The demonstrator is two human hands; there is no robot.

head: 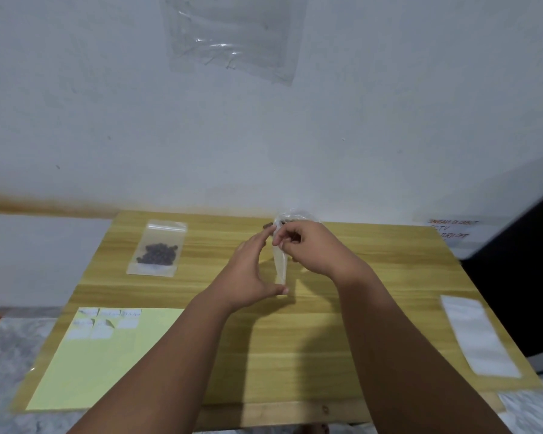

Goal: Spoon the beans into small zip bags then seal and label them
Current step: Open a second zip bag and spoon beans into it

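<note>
Small zip bag (pixel 279 264): clear, held upright and edge-on above the middle of the table (pixel 326 339), between the two hands; whether it holds anything cannot be told.
Right hand (pixel 311 249): grip closed on the top edge of the small zip bag, fingers curled and pinching it.
Left hand (pixel 248 277): grip open, fingers straight; a fingertip touches the bag's top and the thumb touches its bottom corner.
Filled zip bag (pixel 159 249): lies flat at the far left of the table with dark beans (pixel 159 253) gathered in its lower half.
Yellow sheet (pixel 113 364): near left corner of the table, with small white labels (pixel 102 324) in two rows at its top; their writing is too blurred to read.
Crumpled clear bag (pixel 295 216): at the far edge, just behind the hands.
White strip (pixel 478 336): flat near the right edge.
Paper sign (pixel 450 230): beyond the right corner, red handwriting, partly legible as "JANGAN DI CABUT", "CCTV", "TURN OFF".
Plastic sheet (pixel 232 36): clear, on the wall above.
</note>
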